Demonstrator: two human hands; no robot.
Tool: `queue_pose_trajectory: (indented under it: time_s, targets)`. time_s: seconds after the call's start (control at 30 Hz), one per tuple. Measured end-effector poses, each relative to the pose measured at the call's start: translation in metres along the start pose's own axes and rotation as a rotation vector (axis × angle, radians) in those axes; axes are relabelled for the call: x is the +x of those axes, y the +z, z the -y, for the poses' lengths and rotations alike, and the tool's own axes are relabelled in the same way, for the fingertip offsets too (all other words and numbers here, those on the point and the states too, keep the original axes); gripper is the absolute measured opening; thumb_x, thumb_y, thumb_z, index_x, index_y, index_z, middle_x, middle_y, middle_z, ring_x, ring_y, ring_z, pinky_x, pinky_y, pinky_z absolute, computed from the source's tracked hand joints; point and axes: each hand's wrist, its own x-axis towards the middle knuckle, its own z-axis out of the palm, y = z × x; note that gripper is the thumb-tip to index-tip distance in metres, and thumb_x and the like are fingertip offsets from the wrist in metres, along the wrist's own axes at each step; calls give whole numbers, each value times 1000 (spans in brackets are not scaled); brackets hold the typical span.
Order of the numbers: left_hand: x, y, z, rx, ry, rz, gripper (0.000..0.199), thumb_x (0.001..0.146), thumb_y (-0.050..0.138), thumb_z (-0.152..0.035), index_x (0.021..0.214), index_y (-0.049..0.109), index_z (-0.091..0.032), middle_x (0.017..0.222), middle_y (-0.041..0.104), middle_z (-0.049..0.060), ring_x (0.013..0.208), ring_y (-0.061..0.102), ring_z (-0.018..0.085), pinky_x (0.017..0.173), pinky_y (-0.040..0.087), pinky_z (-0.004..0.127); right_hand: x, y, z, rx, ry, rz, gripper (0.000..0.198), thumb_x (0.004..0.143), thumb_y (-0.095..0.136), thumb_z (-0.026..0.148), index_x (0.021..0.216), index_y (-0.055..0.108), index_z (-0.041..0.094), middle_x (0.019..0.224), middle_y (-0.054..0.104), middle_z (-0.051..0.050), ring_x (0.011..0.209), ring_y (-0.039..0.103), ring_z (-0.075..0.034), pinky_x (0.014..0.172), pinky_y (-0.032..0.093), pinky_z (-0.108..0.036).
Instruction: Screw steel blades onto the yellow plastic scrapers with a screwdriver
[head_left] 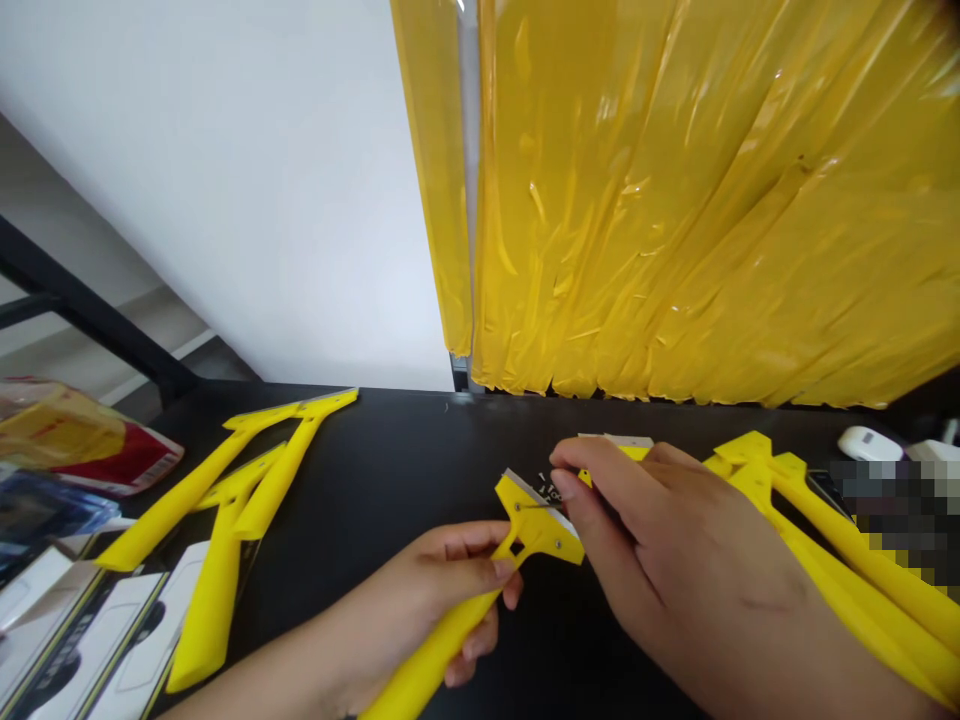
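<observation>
My left hand [457, 580] is wrapped round the neck of a yellow scraper [427, 660], its head tilted up and to the right. A metal blade edge and two screws show on the head. In a pinch between thumb and forefinger, my right hand [675, 540] holds a thin metal rod [538, 505], whose tip reaches the head's left screw. Its other end is hidden by the fingers, so I cannot tell its exact kind. Small loose screws [553, 488] lie on the black table just behind the scraper head. Another yellow scraper head [630, 452] shows partly behind my right hand.
Several yellow scrapers [300, 470] lie at left, partly over white boxes [127, 640]. More yellow scrapers [825, 540] are at right, near a white earbud-like case [870, 444]. Yellow plastic film [675, 200] and a white panel [300, 200] rise behind the black table [405, 450].
</observation>
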Motion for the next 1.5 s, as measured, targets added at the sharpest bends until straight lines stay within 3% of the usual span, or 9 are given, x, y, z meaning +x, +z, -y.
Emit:
queue_pose_trajectory:
  time_s: [0.23,0.37,0.5,0.7,0.83,0.93,1.1,1.27,1.5]
  targets:
    - [0,0,0,-1,-8,8,12,96,66,-30,101,63,-19,92,59,0,52,45,4,42,37,15,-2,2,4,7,-25,18,15,108,46,31,113,57,22,84,73,-4,66,70,-22,62,48,-35]
    - [0,0,0,-18,-17,-10,12,96,66,-29,102,63,-18,92,58,1,52,45,4,42,37,15,0,-2,2,131,-45,54,19,103,46,17,118,56,23,101,73,-4,85,71,-20,69,51,-33]
    - [-6,-2,-5,-40,10,-12,16,95,69,-30,104,63,-19,92,58,1,52,46,5,42,38,17,2,-19,-12,386,200,53,5,102,60,31,105,64,29,94,70,2,79,67,-15,65,52,-25]
    - [-24,-3,-23,23,152,-81,18,93,73,-33,104,68,-19,95,60,2,56,49,6,46,38,19,3,-30,-37,909,498,-51,28,101,58,49,89,66,25,83,67,-4,72,64,-19,63,54,-30]
    - [-30,-4,-26,386,256,-249,26,95,70,-45,104,73,-21,86,62,1,58,51,10,51,44,22,-5,-12,-28,899,684,218,25,99,60,49,98,68,26,77,59,1,65,53,-15,54,41,-25]
    - [-30,-5,-21,904,464,-366,33,102,59,-42,131,71,-32,103,68,4,80,64,17,72,54,29,-15,9,-12,922,681,440,38,101,56,56,86,64,22,78,55,2,74,51,-14,63,40,-25]
    - [-25,-11,-8,1530,662,-363,49,107,44,-29,155,50,-41,121,71,6,104,66,26,91,55,42,-24,35,-2,962,711,524,25,98,60,38,81,58,19,72,48,5,68,41,-12,63,33,-26]
    - [-19,-17,-4,1663,653,-432,49,107,48,-32,155,52,-30,124,75,7,113,66,30,110,47,53,-21,43,-10,1005,689,505,24,95,64,30,75,57,19,73,50,5,71,43,-12,66,33,-25]
    - [-18,-17,-12,1650,600,-366,44,107,46,-31,148,60,-28,115,77,7,102,67,28,97,54,47,-23,55,-11,1219,791,560,24,94,65,43,89,64,20,62,36,10,51,22,-8,48,19,-23]
